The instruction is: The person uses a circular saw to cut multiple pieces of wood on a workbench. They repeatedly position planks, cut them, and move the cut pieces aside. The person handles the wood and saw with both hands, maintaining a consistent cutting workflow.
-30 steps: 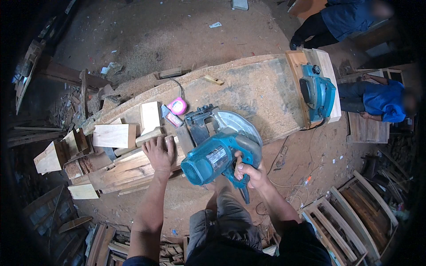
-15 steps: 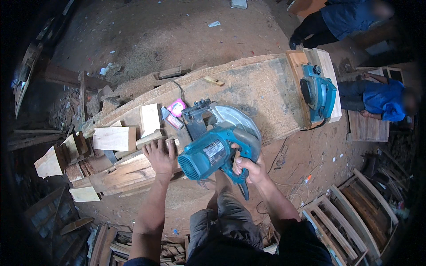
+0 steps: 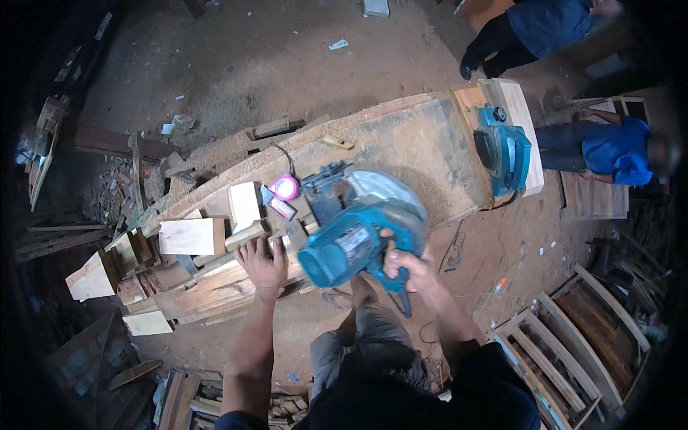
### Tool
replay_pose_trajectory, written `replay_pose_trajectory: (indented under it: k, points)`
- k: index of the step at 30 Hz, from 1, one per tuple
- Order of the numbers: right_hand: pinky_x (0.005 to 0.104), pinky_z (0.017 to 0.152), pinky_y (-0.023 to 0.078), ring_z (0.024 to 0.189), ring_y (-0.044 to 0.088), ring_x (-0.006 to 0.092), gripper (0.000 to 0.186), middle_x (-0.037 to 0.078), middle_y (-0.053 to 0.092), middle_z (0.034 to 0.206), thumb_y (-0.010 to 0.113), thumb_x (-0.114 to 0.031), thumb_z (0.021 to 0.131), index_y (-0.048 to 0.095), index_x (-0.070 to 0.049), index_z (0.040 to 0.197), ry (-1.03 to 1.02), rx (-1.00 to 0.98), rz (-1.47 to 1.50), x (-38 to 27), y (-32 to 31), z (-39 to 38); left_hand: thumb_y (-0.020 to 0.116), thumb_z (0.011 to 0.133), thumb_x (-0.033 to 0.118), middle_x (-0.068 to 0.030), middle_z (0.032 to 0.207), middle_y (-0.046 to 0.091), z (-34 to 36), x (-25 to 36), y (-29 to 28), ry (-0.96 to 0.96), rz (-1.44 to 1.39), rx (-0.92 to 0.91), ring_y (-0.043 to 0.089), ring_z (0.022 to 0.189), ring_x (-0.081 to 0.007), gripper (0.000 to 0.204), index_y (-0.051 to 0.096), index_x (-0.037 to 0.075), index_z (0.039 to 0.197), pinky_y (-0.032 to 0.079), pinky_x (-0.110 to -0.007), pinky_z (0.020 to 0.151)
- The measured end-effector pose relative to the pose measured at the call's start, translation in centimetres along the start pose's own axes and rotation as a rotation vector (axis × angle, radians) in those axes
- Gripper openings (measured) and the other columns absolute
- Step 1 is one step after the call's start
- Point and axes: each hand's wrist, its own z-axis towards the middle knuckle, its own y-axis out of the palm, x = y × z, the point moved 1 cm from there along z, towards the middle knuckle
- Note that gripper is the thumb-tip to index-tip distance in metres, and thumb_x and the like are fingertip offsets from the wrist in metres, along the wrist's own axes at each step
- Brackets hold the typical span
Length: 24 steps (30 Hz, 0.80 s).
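My right hand (image 3: 407,269) is wrapped round the rear handle of a teal circular saw (image 3: 344,247). The saw's rounded blade guard (image 3: 390,192) points away from me, and its blade is not visible. To the left, my left hand (image 3: 262,269) lies with spread fingers on a long wooden plank (image 3: 222,283), its fingertips at a small wood block (image 3: 246,235). Just beyond that hand lie a pink tape measure (image 3: 286,188) and a small box-shaped item (image 3: 281,208). A dark metal square (image 3: 295,233) sits between hand and saw.
A teal electric planer (image 3: 505,152) rests on boards at the bench's right end. Several cut blocks (image 3: 188,236) lie at left. Two people (image 3: 620,150) are at the upper right. Wooden frames (image 3: 552,358) stand at lower right, scrap wood at lower left.
The view has shifted slightly, moving the bench a little. The saw has moved slightly right relative to the bench and looks blurred. My left hand keeps its place on the plank.
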Motion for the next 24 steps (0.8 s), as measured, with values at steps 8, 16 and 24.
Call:
replay_pose_trajectory:
  k: [8, 16, 24]
  points:
    - [0.0378, 0.067, 0.054, 0.069, 0.069, 0.0238, 0.034, 0.012, 0.071, 0.087, 0.075, -0.014, 0.088, 0.067, 0.000, 0.118, -0.469, 0.197, -0.964, -5.6, -6.7, 1.7, 0.070, 0.094, 0.031, -0.0220, 0.113, 0.065, 3.0, 3.0, -0.5, -0.052, -0.259, 0.066, 0.059, 0.109, -0.0405, 0.041, 0.067, -0.001, 0.119, 0.042, -0.052, 0.099]
    - [0.0460, 0.081, 0.060, 0.093, 0.075, 0.0419, 0.058, 0.024, 0.074, 0.105, 0.079, -0.017, 0.078, 0.064, 0.001, 0.131, -0.497, 0.260, -1.269, -3.0, -10.6, 6.0, 0.078, 0.087, 0.041, -0.0169, 0.130, 0.065, 10.0, 20.0, 1.9, 0.351, 0.342, -0.864, 0.067, 0.117, -0.0345, 0.052, 0.067, 0.007, 0.124, 0.053, -0.048, 0.098]
    - [0.0526, 0.099, 0.051, 0.108, 0.065, 0.0450, 0.055, 0.025, 0.065, 0.123, 0.082, -0.017, 0.081, 0.066, 0.001, 0.130, -0.583, 0.404, -1.378, -1.7, -4.8, 4.3, 0.070, 0.086, 0.020, -0.0202, 0.115, 0.076, 13.4, 16.5, 7.1, 0.260, 0.334, -1.070, 0.073, 0.110, -0.0376, 0.036, 0.074, 0.004, 0.118, 0.060, -0.044, 0.089]
